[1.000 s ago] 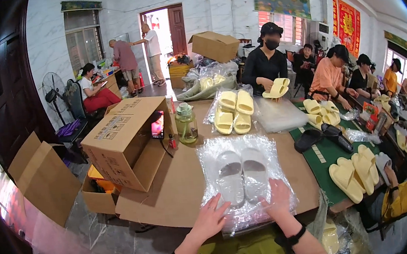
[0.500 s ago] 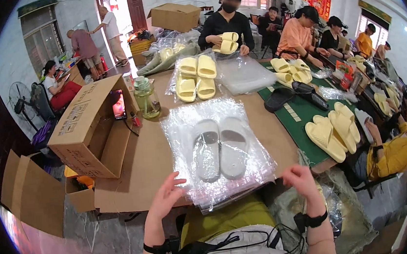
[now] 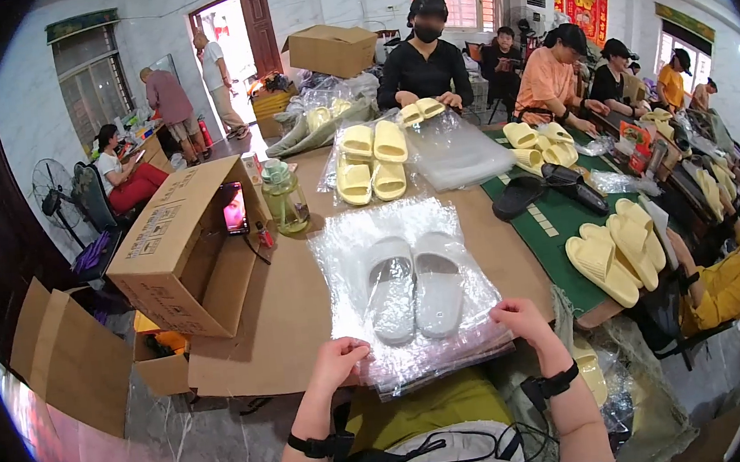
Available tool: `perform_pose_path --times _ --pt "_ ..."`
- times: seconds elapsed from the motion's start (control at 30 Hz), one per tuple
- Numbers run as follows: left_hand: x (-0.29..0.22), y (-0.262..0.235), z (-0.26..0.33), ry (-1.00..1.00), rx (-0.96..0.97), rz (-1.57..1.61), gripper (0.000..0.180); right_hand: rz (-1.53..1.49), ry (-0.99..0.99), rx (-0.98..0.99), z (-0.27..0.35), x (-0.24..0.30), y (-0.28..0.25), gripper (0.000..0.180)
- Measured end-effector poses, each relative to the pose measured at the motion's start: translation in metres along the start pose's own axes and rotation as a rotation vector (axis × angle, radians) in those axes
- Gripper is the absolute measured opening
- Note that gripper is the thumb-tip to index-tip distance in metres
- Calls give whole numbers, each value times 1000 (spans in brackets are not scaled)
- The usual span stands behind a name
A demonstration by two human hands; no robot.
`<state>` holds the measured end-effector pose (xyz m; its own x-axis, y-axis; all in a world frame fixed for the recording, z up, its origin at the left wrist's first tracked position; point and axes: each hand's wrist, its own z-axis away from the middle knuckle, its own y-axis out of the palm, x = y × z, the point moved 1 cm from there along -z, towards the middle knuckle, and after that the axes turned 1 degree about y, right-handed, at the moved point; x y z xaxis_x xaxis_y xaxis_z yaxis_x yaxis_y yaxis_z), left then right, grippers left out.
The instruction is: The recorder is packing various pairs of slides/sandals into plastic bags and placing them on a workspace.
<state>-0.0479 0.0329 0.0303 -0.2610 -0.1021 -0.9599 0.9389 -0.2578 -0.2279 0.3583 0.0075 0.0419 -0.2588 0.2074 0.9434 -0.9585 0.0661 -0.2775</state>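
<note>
A pair of grey slippers (image 3: pixel 394 300) lies side by side inside a clear plastic bag (image 3: pixel 345 273), on a stack of similar bags. At the bag's near left edge my left hand (image 3: pixel 340 360) is closed, thumb and fingers pinching the plastic. My right hand (image 3: pixel 523 319) pinches the opposite side, a little farther from me. Both slippers rest flat, apart from my fingers.
To the left stand an open cardboard box (image 3: pixel 178 258) with a phone (image 3: pixel 234 208) at its opening and a green-tinted jar (image 3: pixel 284 203). Beyond the bag lie yellow slippers (image 3: pixel 371 182) and more bags (image 3: pixel 460 153). Yellow slippers (image 3: pixel 603 269) lie at right, near seated co-workers.
Both hands have come in to the bag's sides, and their spread fingers have closed on the plastic. The co-worker opposite has lowered the yellow slippers to the table.
</note>
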Motion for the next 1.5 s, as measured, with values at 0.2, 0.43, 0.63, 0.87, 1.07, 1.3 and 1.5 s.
perform_pose_path --times 0.2,0.43,0.63,0.87,1.07,1.3,1.5 --pt "-32 -11 -15 33 -46 148 20 6 -8 -6 -13 47 -7 22" --pt "-139 -36 -45 209 -130 205 20 -128 -309 -85 -61 142 -32 26" --pt "-148 -43 -41 269 -167 205 21 294 -563 -420 -52 154 -29 26" --pt "-136 -45 -38 235 -117 174 20 153 -346 -158 -54 141 -38 23" --pt "-125 -36 -41 315 -168 232 16 -250 -156 23 -48 145 -33 19" --pt "-72 -33 -23 374 -136 95 14 -157 -477 -30 -46 63 -21 15" --pt "-19 -7 17 105 4 -185 20 115 -432 -66 -13 -18 2 15"
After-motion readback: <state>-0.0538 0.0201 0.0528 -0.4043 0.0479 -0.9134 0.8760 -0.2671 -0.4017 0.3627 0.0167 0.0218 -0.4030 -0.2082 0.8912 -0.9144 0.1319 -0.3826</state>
